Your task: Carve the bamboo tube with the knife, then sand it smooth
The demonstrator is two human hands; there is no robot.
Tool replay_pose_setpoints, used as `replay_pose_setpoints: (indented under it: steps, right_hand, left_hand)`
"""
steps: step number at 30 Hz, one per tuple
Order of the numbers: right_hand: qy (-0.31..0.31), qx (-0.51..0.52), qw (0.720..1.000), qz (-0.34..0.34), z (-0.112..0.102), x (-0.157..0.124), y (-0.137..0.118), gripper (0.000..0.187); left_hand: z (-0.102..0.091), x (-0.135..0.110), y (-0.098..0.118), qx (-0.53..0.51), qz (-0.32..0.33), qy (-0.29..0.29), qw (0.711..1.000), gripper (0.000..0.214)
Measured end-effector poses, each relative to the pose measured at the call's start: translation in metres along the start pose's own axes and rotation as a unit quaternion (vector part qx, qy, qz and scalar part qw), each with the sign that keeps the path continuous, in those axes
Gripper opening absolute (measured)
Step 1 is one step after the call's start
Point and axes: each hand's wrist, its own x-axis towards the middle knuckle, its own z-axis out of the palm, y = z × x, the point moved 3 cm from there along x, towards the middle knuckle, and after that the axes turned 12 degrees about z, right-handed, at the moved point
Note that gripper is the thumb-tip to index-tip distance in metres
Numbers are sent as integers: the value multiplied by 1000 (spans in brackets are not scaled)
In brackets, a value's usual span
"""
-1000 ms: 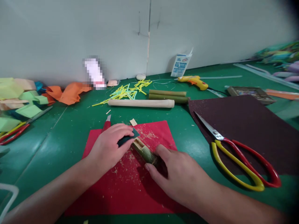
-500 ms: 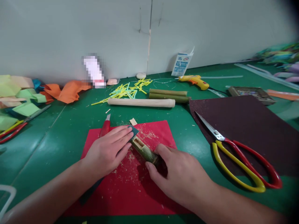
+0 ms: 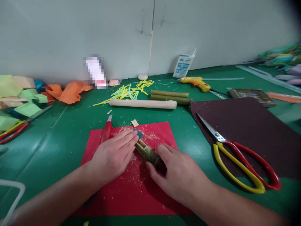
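A short green bamboo tube (image 3: 147,152) with a notch cut in its upper side lies slantwise over a red sheet (image 3: 127,201). My right hand (image 3: 181,172) grips its near end, thumb on one side and fingers on the other. Fingers pressed together, my left hand (image 3: 117,152) holds a dark blue-green piece of sandpaper (image 3: 138,134) against the far end; my fingers hide part of the notch. Pale shavings (image 3: 151,136) are scattered on the red sheet. Just left of that hand lies a red-handled craft knife (image 3: 107,130), its blade pointing away and its lower part hidden.
Scissors (image 3: 221,138) lie on a dark brown sheet (image 3: 240,119) at right. Behind the red sheet are a pale stick (image 3: 143,104), green bamboo pieces (image 3: 171,99), yellow strips (image 3: 127,92) and a yellow glue gun (image 3: 196,83). More scissors (image 3: 16,130) and folded papers (image 3: 27,106) sit at left.
My left hand has slid with the sandpaper a little toward my right hand along the bamboo, covering more of the notch. My right hand keeps its grip.
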Motion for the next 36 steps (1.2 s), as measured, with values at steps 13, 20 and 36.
replay_pose_setpoints:
  steps: [13,20,36]
  right_hand:
    - [12,12,1000,-1,0,2,0,13]
    - [0,19,1000,9,-1,2,1,14]
    - [-6,42,999,17,-2,3,3,12]
  left_hand:
    - [1,-4,-7,0,-38,26,999,33]
    - [3,-3,-4,-41,-38,17,998,34]
    - [-2,-6,-6,-50,-54,26,997,34]
